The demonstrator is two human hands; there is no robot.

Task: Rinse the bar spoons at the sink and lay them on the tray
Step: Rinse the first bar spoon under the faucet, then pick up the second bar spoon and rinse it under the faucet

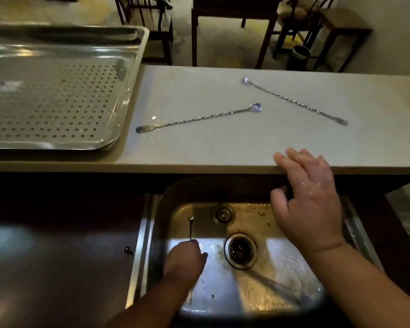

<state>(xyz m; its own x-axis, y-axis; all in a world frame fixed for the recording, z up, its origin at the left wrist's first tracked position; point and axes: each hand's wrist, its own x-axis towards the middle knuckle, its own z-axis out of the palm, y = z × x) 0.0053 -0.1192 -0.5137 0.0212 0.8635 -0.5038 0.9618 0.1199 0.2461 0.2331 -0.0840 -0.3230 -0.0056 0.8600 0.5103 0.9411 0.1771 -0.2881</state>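
My left hand [184, 259] is down in the steel sink [282, 290], closed around a bar spoon [190, 229] whose bowl end points away from me and whose forked end shows below my wrist. My right hand [308, 200] is wet, its fingers spread and resting on the front edge of the pale counter [223, 147] above the sink, holding nothing. Two more twisted-stem bar spoons lie on that counter: one [199, 118] near the tray, the other [294, 101] farther right. The perforated steel tray [118, 110] sits at the left, with no spoon on it.
The sink has a drain strainer [240, 250] at its middle and a small overflow fitting [223, 214] on the back wall. A dark worktop [57, 256] lies left of the sink. Dark wooden chairs and a table [234, 20] stand beyond the counter.
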